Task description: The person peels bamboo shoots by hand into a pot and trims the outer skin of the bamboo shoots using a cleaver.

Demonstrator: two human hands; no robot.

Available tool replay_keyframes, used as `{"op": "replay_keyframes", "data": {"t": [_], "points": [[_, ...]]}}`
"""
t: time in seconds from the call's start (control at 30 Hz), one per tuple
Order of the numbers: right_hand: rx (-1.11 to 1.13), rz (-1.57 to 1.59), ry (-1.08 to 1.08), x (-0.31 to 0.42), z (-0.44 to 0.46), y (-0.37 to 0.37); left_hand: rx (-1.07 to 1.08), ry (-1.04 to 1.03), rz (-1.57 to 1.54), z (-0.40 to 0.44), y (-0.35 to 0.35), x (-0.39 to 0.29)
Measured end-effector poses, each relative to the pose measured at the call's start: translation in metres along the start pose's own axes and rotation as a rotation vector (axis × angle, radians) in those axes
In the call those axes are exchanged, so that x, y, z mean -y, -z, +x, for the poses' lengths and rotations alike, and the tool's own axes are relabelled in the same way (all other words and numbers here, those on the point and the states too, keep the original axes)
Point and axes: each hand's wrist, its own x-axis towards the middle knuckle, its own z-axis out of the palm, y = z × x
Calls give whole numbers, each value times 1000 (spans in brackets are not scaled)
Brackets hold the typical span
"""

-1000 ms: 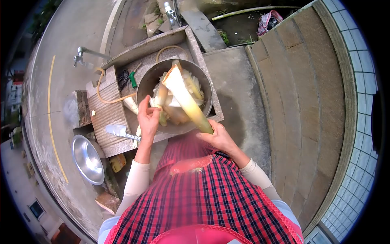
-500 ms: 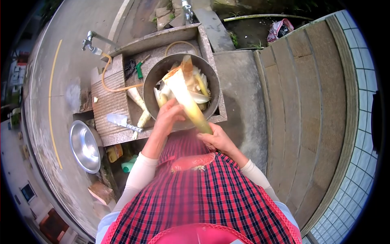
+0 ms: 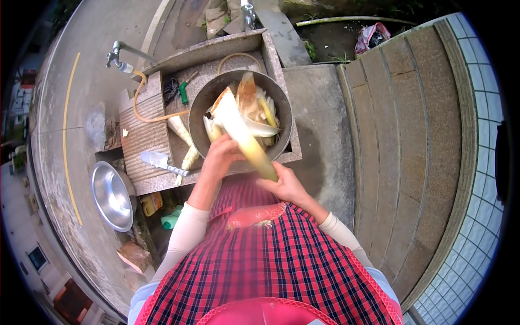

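Note:
My right hand (image 3: 286, 185) grips the lower, yellow-green end of a pale bamboo shoot (image 3: 242, 134). My left hand (image 3: 221, 156) is closed against the shoot's left side, its fingertips partly hidden. The shoot slants up and left over a large metal pot (image 3: 197, 127), its brown-edged wide end above the contents. Pale and brownish husk pieces (image 3: 260, 111) lie inside the pot. To the pot's left, slender pale shoots (image 3: 184, 138) rest in the stone sink. A broad-bladed knife (image 3: 157, 159) lies on the ribbed slab, its patterned handle over the edge.
The stone sink (image 3: 275, 57) holds the pot, a green-handled tool (image 3: 183, 93) and an orange hose (image 3: 140, 97) running from a tap (image 3: 115, 56). A metal basin (image 3: 112, 196) stands at left, near a yellow container (image 3: 152, 204). Stone steps (image 3: 401, 146) rise at right.
The shoot's upper end has shifted slightly left and down within the hold. My right hand has turned and its fingers sit a little farther around the lower end.

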Motion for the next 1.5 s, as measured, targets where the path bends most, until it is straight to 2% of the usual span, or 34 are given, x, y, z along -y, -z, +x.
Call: {"op": "replay_keyframes", "data": {"t": [0.27, 0.4, 0.47, 0.6, 0.8, 0.9, 1.0, 1.1, 1.13, 1.23, 1.27, 1.37, 1.4, 1.5], "points": [[-137, -549, 107, 3, 3, -2, 0, -10, 90, 1, -9, -4], [-185, -760, 164, 9, 2, -3, 29, -3, -7, 3, -3, 2], [-234, -862, 261, 4, 3, -5, 35, -10, -65, 5, 2, 8], [-271, -1041, 355, -6, 4, -14, -52, 17, -202, 7, 6, 12], [-242, -911, 340, 0, 4, -14, 56, -37, -245, 11, 28, 24], [-225, -794, 307, 7, 5, -15, 122, -84, -281, 7, 22, 18], [-234, -541, 345, 3, 10, -18, 184, -92, -352, 6, 19, 12], [-37, -91, 224, 7, 19, -11, 244, -65, -469, 10, 18, 6], [241, 443, -251, 22, 15, 1, 237, -54, -535, 12, 18, 7], [412, 1073, -391, 22, 17, 2, 296, -43, -642, 15, 13, 8], [475, 1075, -347, 23, 18, 2, 326, -45, -661, 14, 11, 8], [175, 248, -198, 37, 13, 0, 187, 24, -474, 10, 23, 6], [-74, -148, 406, 16, 22, -9, 155, 0, -358, 8, 26, 4], [-189, -619, 390, 2, 16, -3, 51, -27, -219, 4, 24, -3]]}}
